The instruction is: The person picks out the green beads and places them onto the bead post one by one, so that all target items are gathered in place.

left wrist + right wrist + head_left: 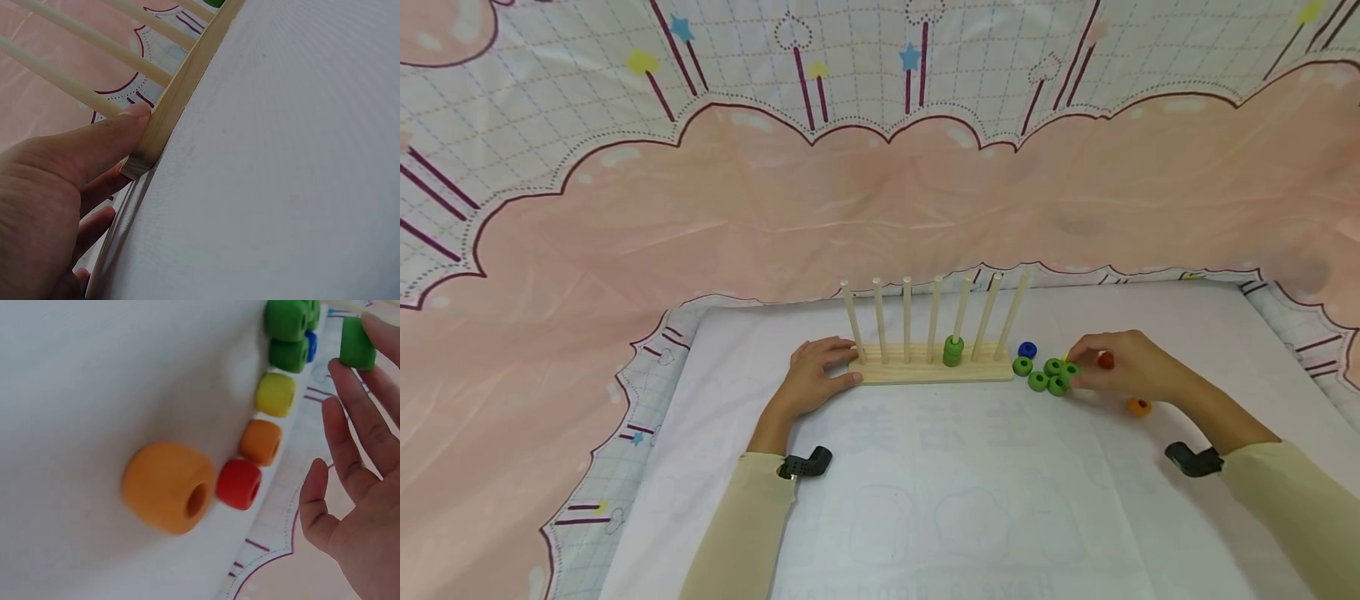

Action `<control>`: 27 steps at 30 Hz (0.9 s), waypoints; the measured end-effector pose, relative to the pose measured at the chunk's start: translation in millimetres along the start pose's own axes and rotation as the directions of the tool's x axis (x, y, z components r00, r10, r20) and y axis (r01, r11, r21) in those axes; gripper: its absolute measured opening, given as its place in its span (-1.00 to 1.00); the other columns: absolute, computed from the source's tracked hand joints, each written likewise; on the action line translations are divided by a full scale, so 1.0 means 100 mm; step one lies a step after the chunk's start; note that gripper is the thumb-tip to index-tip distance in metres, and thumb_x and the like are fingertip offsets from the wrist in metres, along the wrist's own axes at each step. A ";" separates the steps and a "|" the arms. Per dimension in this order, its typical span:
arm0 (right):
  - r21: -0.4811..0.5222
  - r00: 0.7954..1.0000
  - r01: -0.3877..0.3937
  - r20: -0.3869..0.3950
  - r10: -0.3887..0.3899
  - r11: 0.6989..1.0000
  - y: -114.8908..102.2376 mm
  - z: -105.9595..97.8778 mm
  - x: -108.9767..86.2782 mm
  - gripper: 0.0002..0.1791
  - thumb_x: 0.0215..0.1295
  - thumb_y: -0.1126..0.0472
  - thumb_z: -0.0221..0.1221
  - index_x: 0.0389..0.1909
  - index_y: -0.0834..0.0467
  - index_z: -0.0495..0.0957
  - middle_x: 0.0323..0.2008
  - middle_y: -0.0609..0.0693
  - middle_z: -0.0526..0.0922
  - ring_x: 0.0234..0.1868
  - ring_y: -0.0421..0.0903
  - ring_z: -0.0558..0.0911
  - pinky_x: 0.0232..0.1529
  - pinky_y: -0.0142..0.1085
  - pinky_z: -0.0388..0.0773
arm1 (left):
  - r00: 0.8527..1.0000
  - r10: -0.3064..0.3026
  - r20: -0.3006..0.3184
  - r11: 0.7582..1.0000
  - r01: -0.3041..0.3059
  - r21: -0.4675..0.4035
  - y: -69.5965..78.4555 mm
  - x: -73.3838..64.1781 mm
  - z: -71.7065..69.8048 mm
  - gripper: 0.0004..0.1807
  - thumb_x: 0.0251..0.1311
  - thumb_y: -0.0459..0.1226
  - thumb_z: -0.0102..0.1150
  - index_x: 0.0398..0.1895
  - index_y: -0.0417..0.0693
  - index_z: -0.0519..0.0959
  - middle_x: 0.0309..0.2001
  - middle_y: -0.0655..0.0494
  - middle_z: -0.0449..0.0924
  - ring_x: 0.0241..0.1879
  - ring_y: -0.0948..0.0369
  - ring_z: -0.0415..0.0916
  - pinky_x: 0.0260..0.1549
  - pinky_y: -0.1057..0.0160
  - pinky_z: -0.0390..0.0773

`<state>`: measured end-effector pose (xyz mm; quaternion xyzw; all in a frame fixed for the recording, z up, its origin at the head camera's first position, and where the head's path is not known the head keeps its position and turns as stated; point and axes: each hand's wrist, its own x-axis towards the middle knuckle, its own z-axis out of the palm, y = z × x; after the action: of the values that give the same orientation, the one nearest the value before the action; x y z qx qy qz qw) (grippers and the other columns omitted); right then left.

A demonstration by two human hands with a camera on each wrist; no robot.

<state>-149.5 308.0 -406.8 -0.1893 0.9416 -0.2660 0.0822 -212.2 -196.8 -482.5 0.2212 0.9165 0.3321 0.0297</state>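
Note:
A wooden peg rack [925, 375] stands on the white cloth, with several upright pegs. Green beads [952, 353] are stacked on one peg right of its middle. My left hand [815, 375] grips the rack's left end, its thumb pressed against the wooden base [167, 119]. To the right of the rack, my right hand [1123, 367] pinches a green bead [357, 342] between thumb and fingertips, its other fingers spread. Several loose green beads [1038, 381] lie close to that hand, beside a blue bead [1027, 350].
An orange bead [167, 487] lies nearest the right wrist camera. Beyond it are a red bead [239, 484], a second orange bead [261, 442] and a yellow bead [275, 394]. A pink patterned cloth [880, 208] hangs behind the white surface [925, 500].

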 end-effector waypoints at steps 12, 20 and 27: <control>-0.054 0.976 0.108 -0.184 -0.116 0.993 -0.26 -0.05 0.10 -0.73 0.23 0.13 0.44 -0.04 -0.01 0.71 -0.22 -0.20 0.72 -0.15 -0.20 0.60 -0.10 -0.15 0.63 | 1.000 0.000 0.004 1.000 0.000 0.009 0.02 -0.01 -0.01 -0.43 0.23 -0.02 0.40 0.26 -0.04 0.63 0.38 0.03 0.50 0.52 -0.03 0.21 0.53 -0.24 -0.14; 0.065 0.956 0.066 -0.291 -0.044 0.996 -0.45 -0.10 0.15 -0.68 0.29 0.14 0.40 0.06 -0.05 0.69 -0.09 -0.14 0.76 -0.07 -0.16 0.57 -0.06 -0.45 0.46 | 1.000 0.005 -0.002 1.000 -0.005 0.017 0.00 0.00 0.00 -0.44 0.23 -0.02 0.41 0.25 -0.01 0.64 0.37 0.04 0.51 0.51 -0.01 0.23 0.52 -0.24 -0.13; 0.217 0.922 0.030 -0.382 0.056 0.976 -0.67 -0.14 0.18 -0.65 0.32 0.13 0.37 0.12 -0.01 0.68 -0.07 -0.17 0.70 -0.03 -0.20 0.52 -0.25 -0.49 0.58 | 1.000 0.007 0.001 1.000 -0.007 0.019 -0.02 0.01 0.01 -0.45 0.22 -0.02 0.41 0.25 -0.01 0.64 0.37 0.04 0.52 0.51 -0.01 0.24 0.52 -0.24 -0.13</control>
<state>-148.8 254.4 -359.7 -0.1167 0.9055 -0.3994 -0.0826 -213.7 -197.1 -484.2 0.2249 0.9188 0.3233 0.0266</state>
